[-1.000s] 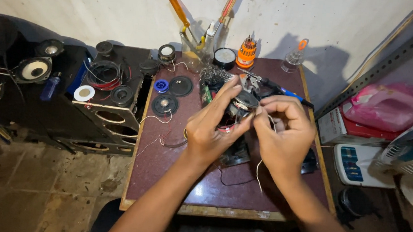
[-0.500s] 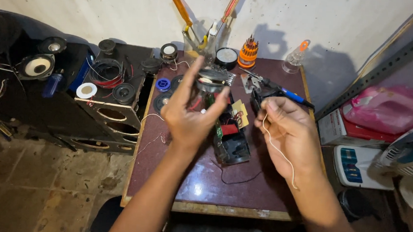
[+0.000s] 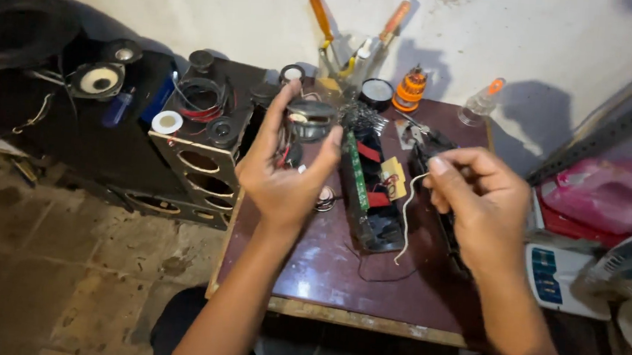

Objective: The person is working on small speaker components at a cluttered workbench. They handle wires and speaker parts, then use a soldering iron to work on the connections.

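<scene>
Head view, looking straight down: my left hand (image 3: 287,172) is up at the centre of the frame, palm toward me, thumb and fingers spread around a small round speaker driver (image 3: 311,119) and gripping it by its rim, clear above the surface (image 3: 338,290). A second ago both hands were bunched together low over the open circuit unit; now they have parted, the left has lifted the driver and the right has drawn off to the right of centre. My right hand (image 3: 477,204) is closed in a pinch on a thin white wire (image 3: 406,217), which hangs in a loose curve from my fingertips down toward the surface. So the driver is off the pile and in my grip, with the wire separate from it as far as I can see; whether any lead still joins them I cannot tell. Below and between my hands lies the open circuit unit (image 3: 372,196), black, with a green board, red parts and a yellow patch. At the top centre stands a holder of orange-handled screwdrivers (image 3: 356,32); beside it an orange bit set (image 3: 409,90) and a clear bottle (image 3: 480,104). At the upper left, a black speaker cabinet (image 3: 195,154) carries loose drivers and coiled wire.
</scene>
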